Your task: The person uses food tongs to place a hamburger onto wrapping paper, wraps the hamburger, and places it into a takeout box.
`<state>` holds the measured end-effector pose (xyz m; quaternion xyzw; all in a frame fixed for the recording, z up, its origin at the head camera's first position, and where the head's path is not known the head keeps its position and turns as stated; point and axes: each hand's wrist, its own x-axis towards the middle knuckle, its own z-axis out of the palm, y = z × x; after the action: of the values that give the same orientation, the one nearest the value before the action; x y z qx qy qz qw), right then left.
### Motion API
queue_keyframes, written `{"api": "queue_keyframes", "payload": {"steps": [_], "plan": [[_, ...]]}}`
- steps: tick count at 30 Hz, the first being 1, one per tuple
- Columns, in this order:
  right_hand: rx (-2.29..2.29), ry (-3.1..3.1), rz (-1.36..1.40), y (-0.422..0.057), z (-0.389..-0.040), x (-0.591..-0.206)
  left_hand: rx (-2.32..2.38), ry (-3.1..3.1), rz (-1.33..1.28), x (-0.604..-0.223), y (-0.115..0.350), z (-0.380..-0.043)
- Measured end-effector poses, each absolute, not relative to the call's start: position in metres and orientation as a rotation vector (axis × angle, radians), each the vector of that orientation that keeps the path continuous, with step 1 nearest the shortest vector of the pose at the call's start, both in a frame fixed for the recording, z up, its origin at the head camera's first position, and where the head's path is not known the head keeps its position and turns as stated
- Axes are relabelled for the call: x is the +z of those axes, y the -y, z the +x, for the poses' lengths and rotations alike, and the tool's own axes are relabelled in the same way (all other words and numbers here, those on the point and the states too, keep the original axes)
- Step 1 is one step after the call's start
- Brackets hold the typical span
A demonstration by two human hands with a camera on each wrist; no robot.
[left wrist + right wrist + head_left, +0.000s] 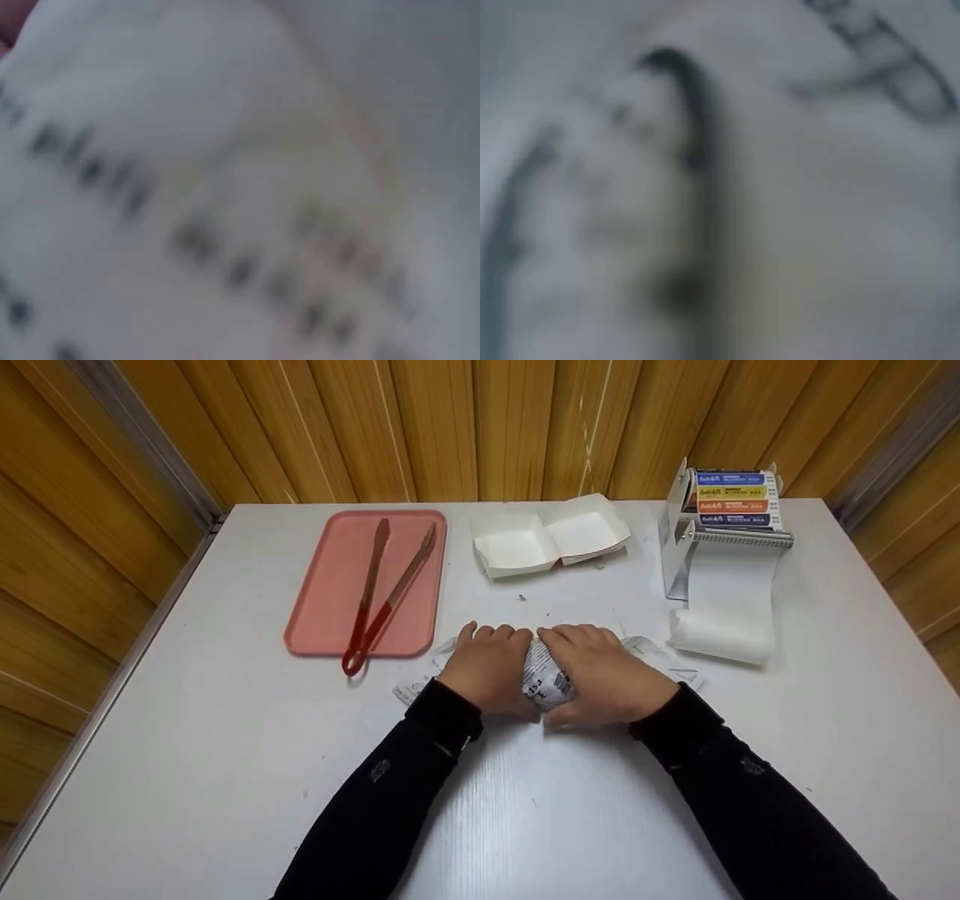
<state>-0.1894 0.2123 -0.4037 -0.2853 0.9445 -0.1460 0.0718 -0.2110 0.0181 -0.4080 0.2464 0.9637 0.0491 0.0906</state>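
Sleeves: two black sleeves are crossing the near part of the white table.
Left hand: is gripping the left of the bundle, fingers over the far side, thumb near.
Right hand: is gripping the right side likewise, fingers far, thumb near.
Bundle: printed paper is sitting mid-table between both hands; its contents are hiding from view. Both wrist views are showing only blurred print.
Paper ends: loose paper is sticking out left and right, beyond the hands.
Handling: the step seems to be pressing paper snugly round the bundle; even, gentle pressure from both palms should be avoiding tears, with one hand steadying while the other tucks an end.
Strip: white paper is hanging from the dispenser, its near end curling.
Tongs: are lying across the pink tray, far left, handle end overhanging its near edge.
Box: is standing lid-up, far middle.
Dispenser: is standing far right.
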Motion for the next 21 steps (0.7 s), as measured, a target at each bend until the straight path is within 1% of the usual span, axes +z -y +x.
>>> {"api": "queue_keyframes", "payload": {"steps": [4, 8, 14, 21], "plan": [[-0.503, -2.831, -0.872, -0.208, -0.192, -0.404, 0.183, -2.859, 0.767, -0.41, -0.019, -0.213], [-0.548, -2.821, -0.85, -0.207, -0.193, -0.407, 0.237, -2.832, 0.741, -0.409, -0.01, -0.213], [-0.509, -2.819, -0.812, -0.208, -0.196, -0.407, 0.324, -2.778, 0.671, -0.402, 0.018, -0.216], [-0.442, -2.823, -0.812, -0.211, -0.197, -0.409, 0.548, -2.709, 0.468, -0.399, 0.057, -0.22]]}}
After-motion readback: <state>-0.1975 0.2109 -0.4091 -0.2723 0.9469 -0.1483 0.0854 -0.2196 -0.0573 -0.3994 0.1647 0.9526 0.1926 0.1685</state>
